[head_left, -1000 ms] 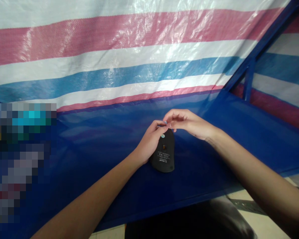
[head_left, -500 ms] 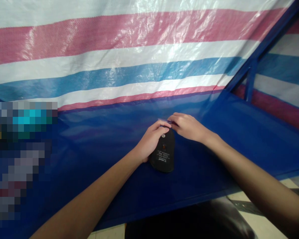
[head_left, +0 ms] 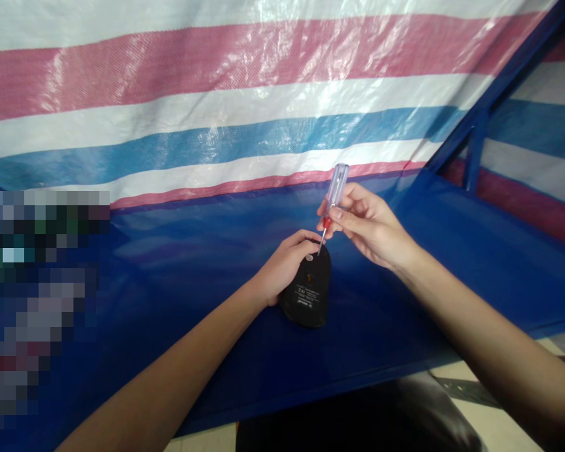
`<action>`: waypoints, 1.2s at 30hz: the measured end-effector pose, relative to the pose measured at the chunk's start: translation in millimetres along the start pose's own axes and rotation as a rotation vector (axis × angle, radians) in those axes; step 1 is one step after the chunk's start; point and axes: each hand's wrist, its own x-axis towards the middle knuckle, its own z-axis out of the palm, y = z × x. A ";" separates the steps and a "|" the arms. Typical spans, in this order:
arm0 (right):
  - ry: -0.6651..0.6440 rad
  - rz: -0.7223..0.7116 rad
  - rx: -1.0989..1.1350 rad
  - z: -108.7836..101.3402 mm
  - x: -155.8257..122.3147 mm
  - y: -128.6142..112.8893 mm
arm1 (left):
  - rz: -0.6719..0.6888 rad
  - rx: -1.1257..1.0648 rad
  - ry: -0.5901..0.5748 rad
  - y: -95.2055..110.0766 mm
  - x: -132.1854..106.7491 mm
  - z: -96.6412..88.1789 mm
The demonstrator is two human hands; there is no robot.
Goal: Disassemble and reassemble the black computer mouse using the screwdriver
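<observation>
A black computer mouse (head_left: 311, 285) lies belly up, its printed underside and a small round pale spot facing me. My left hand (head_left: 287, 263) is closed around its left side and far end, the thumb resting on the underside. In my right hand (head_left: 365, 223) is a screwdriver (head_left: 339, 182) with a clear purplish handle and a red collar, pinched between thumb and fingers. Its thin metal shaft points down at the far end of the mouse, the tip at the underside near my left thumb. Whether the tip sits in a screw cannot be made out.
A blue surface (head_left: 381, 326) lies under the mouse. Behind it hangs a striped plastic sheet (head_left: 216, 141), with a blue frame bar (head_left: 473, 150) at the right. Blurred-out items (head_left: 42, 232) are at the left edge.
My right hand has shifted a little right and turned, bringing the screwdriver upright with its shaft down at the mouse. My left hand and the mouse have barely moved.
</observation>
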 end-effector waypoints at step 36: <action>-0.131 0.004 -0.209 3.8 -2.1 9.4 | 0.063 -0.043 -0.033 -2.2 -2.0 0.7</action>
